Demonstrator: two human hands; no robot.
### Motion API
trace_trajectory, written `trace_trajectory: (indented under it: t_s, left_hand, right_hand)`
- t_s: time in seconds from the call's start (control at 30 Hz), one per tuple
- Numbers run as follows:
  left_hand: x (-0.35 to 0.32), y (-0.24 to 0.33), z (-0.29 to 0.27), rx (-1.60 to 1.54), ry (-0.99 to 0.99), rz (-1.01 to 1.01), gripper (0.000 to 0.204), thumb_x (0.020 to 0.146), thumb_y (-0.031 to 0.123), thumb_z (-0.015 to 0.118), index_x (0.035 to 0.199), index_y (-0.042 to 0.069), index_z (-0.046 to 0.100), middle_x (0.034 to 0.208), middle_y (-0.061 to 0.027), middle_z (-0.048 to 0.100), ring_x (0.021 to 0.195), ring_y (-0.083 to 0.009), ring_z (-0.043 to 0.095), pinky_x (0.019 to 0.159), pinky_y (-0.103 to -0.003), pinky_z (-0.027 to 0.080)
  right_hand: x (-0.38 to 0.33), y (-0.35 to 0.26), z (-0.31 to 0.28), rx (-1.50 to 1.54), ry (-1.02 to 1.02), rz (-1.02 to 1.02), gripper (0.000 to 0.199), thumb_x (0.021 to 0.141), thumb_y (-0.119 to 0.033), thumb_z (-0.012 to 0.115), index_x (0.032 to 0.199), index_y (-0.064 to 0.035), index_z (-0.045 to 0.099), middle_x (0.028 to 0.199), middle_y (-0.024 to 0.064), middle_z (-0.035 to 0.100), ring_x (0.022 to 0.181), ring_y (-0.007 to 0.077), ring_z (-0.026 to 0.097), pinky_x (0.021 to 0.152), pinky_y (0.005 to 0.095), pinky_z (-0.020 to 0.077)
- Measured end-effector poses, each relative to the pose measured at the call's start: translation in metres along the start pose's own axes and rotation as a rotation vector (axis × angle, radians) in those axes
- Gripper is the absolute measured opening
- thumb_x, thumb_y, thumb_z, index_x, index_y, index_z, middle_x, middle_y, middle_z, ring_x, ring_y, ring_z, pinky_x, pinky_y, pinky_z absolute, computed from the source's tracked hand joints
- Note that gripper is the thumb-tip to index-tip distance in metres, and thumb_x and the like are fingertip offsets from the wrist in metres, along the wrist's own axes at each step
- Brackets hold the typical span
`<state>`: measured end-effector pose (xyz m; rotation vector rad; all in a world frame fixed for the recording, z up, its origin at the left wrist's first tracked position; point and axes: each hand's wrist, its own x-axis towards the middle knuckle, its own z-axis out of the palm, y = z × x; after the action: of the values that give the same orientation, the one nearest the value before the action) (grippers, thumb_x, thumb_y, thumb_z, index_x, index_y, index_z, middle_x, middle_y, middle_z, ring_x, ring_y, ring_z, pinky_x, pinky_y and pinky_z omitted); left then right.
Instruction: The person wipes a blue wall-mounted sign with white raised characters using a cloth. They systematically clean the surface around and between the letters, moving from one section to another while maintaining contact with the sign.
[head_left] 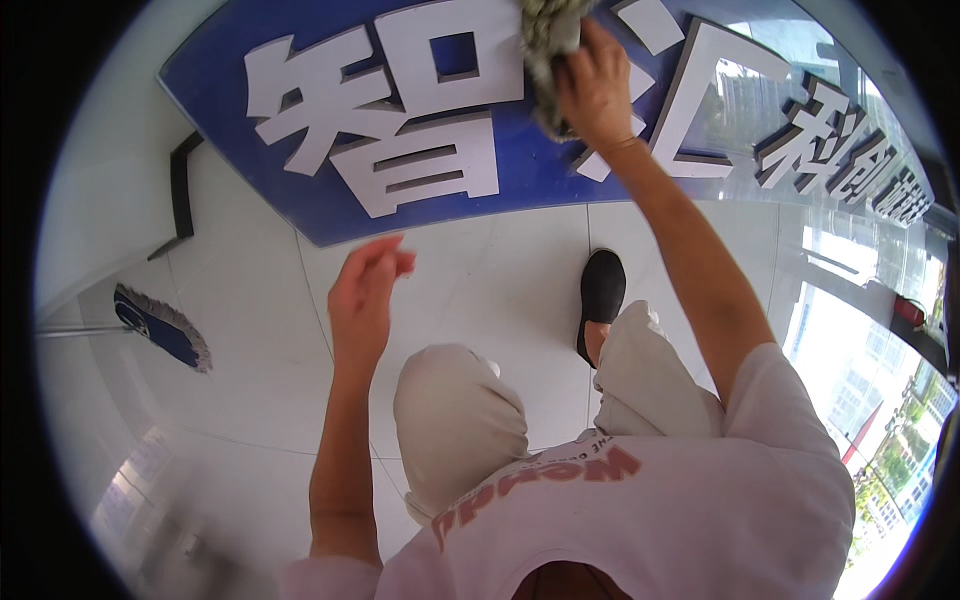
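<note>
My right hand (600, 95) is closed on a crumpled grey-green cloth (543, 75). It presses the cloth against the glossy blue sign panel (270, 190), between thick white raised characters (450, 160). Part of the cloth runs out of view at the top edge. Held in the air below the panel's lower edge, my left hand (362, 300) has loosely bent fingers, slightly blurred, with nothing in them. It touches neither the panel nor the cloth.
A flat mop (165, 328) with a blue head and grey fringe lies on the pale tiled floor (480, 270) at left. A dark bracket-like edge (182, 190) stands near the panel's left end. Bright windows (860, 380) line the right side. My black shoe (601, 300) is below the panel.
</note>
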<state>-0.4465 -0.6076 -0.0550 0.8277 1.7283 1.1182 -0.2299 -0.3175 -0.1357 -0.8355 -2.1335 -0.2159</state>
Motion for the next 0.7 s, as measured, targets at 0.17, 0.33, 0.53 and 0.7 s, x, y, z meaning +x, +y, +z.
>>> trace_trajectory:
  t_s: [0.17, 0.33, 0.53, 0.7]
  left_hand:
    - [-0.058, 0.006, -0.014, 0.027, 0.03, -0.219, 0.022, 0.1, 0.011, 0.053, 0.115, 0.001, 0.064, 0.099, -0.0075, 0.07, 0.098, -0.0139, 0.064, 0.093, -0.03, 0.048]
    - [-0.059, 0.023, -0.013, 0.198, 0.193, -0.132, 0.016, 0.098, 0.01, 0.054, 0.105, 0.002, 0.067, 0.098, -0.0067, 0.07, 0.096, -0.0161, 0.065, 0.091, -0.03, 0.048]
    - [-0.077, 0.023, -0.009, 0.428, 0.017, 0.087, 0.012, 0.095, 0.003, 0.057, 0.101, -0.001, 0.066, 0.095, -0.0104, 0.069, 0.087, -0.0198, 0.068, 0.079, -0.031, 0.053]
    - [-0.064, 0.025, 0.004, 0.36, 0.014, 0.133, 0.013, 0.094, 0.001, 0.056, 0.102, -0.002, 0.066, 0.093, -0.0112, 0.068, 0.084, -0.0206, 0.069, 0.076, -0.03, 0.053]
  right_hand:
    - [-0.101, -0.054, 0.033, 0.018, -0.209, 0.114, 0.037, 0.079, -0.017, 0.069, 0.111, -0.0021, 0.058, 0.115, 0.0208, 0.054, 0.116, 0.0428, 0.049, 0.099, 0.0554, 0.0404]
    - [-0.249, -0.082, 0.01, 0.268, -0.898, -0.11, 0.038, 0.082, -0.01, 0.06, 0.121, -0.0092, 0.059, 0.113, 0.0111, 0.054, 0.108, 0.0318, 0.053, 0.096, 0.0469, 0.0455]
    - [-0.166, -0.101, -0.018, 0.675, -1.65, 0.54, 0.031, 0.078, -0.01, 0.057, 0.107, -0.0097, 0.068, 0.104, 0.0194, 0.064, 0.108, 0.0347, 0.06, 0.092, 0.0439, 0.0504]
    - [-0.074, -0.061, -0.073, 0.382, -0.532, 0.468, 0.044, 0.082, -0.009, 0.056, 0.125, -0.0138, 0.063, 0.132, 0.0125, 0.055, 0.121, 0.033, 0.053, 0.103, 0.0402, 0.0437]
